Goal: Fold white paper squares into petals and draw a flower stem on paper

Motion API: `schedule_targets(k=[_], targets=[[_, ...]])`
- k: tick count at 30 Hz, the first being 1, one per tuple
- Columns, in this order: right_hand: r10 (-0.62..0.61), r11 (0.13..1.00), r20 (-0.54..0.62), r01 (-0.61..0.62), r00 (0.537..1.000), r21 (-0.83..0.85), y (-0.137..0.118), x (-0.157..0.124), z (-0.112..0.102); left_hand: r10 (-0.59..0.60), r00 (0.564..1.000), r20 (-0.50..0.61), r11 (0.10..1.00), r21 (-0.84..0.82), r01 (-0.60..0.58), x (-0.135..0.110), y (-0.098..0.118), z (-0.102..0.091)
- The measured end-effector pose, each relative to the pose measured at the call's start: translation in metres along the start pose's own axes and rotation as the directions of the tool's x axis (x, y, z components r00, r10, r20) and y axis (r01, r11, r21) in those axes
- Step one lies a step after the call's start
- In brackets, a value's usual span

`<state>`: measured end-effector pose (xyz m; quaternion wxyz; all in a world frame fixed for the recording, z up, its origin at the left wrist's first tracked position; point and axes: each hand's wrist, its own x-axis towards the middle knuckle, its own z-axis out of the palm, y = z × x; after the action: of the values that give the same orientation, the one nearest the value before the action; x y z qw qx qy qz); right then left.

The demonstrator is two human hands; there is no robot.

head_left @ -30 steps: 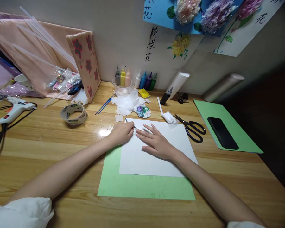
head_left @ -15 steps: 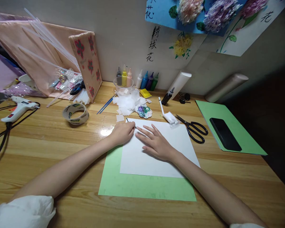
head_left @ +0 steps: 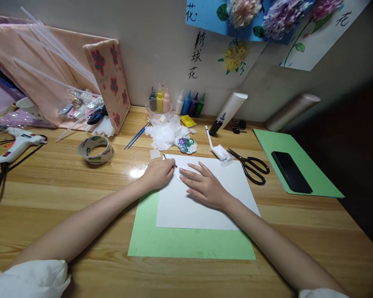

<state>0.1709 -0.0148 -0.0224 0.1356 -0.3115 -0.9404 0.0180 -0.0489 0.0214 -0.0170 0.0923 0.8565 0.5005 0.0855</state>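
A white sheet of paper (head_left: pixel 211 198) lies on a green sheet (head_left: pixel 189 244) on the wooden desk. My left hand (head_left: pixel 158 173) is closed around a thin pen or brush (head_left: pixel 165 157), its tip at the sheet's top left corner. My right hand (head_left: pixel 205 185) lies flat with fingers spread on the white sheet, pressing down a small round white piece (head_left: pixel 178 173) right beside the tip.
Behind the sheet are white paper scraps (head_left: pixel 166 133), a small paint palette (head_left: pixel 186 145), blue brushes (head_left: pixel 136 136), paint bottles (head_left: pixel 177 103) and a marker (head_left: pixel 209 136). Black scissors (head_left: pixel 250 166), a phone (head_left: pixel 290 171) on green card at right. Tape roll (head_left: pixel 95 149) and glue gun (head_left: pixel 17 144) at left.
Both hands stay nearly in place; the left hand's tool shifts slightly around the small white piece. The view wobbles a little.
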Motion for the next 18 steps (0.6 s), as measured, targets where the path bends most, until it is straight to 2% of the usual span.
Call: schedule_targets(k=[8, 18], targets=[[-0.006, 1.0, -0.104, 0.008, 0.995, 0.012, -0.0014, -0.0025, -0.0014, 0.008, 1.0, -0.008, 1.0, 0.019, -0.008, 0.0002, 0.0, 0.0003], [0.078, 0.997, -0.178, -0.079, 0.981, 0.001, -0.0007, -0.0036, -0.0002, 0.008, 1.0, 0.007, 1.0, -0.003, -0.008, -0.0003, 0.0015, -0.0031]])
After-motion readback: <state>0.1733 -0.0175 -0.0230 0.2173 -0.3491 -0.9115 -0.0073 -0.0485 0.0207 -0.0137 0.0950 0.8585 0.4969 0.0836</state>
